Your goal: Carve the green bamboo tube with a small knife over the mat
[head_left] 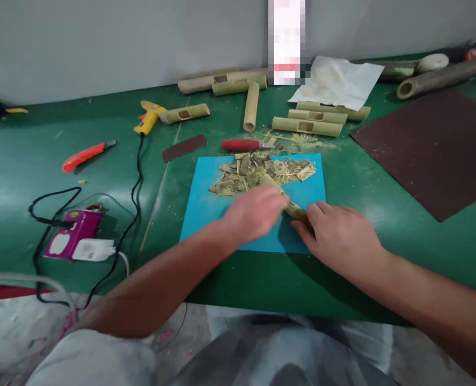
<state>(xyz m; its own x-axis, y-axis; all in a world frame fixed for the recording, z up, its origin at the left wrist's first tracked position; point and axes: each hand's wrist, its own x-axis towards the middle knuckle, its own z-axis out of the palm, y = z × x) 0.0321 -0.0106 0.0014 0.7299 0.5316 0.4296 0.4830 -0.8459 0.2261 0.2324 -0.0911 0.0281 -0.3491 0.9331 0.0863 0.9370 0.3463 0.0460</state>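
A bamboo tube lies at a slant over the blue sheet, its far end against a heap of bamboo shavings. My right hand is closed around the tube's near end. Blurred by motion, my left hand is curled in a fist against the tube's middle; whatever its fingers hold is hidden. Just beyond the shavings lies a red-handled knife, with pale dust around its blade.
Notched bamboo pieces lie at the back, near white paper. Brown sandpaper covers the right side; a small strip lies left. Further left are a yellow glue gun, orange utility knife and corded purple box.
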